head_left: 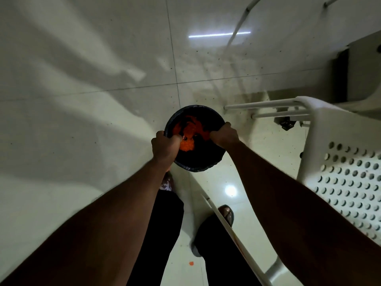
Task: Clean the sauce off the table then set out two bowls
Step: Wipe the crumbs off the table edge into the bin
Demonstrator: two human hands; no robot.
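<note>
Dark round container [201, 159]: mouth faces straight up at the camera, axis vertical, circular rim with no long side. Wall looks black, and the rim reads as ribbed or crinkled. Can't tell if that's a liner or the body itself, or whether it's a bowl or a bin.

Inside: orange-red mass [188, 131], wet-looking and lumpy, piled toward the left-hand side. The rest of the interior is black.

Grip: two-handed, at opposite sides of the rim.
- left hand [165, 147]: fingers curled over the near-left rim, fingertips right against the orange-red mass. Clamped, but can't tell if it pinches only the rim or some of the mass too.
- right hand [224, 135]: fist closed on the far-right rim, knuckles up.

Container sits between the two hands, above the floor, with both bare forearms stretched out to it.

Outward from the grip:
- Under and all around: floor [103, 58], glossy pale tiles with thin dark grout lines and fine dark specks.
- Beyond the grip: a bright strip-light reflection [218, 34] on the tile.
- Right of the right hand: white chair [321, 129], hard perforated shell with rows of round holes on a white tube frame.
- Back toward the body: dark trousers [160, 234] and a sandalled foot [225, 215].
- Thin white edge [218, 215] runs diagonally past that foot, with a reddish streak lower down. Can't tell what it belongs to.
- Small orange speck [191, 263] on the tile between the legs.
</note>
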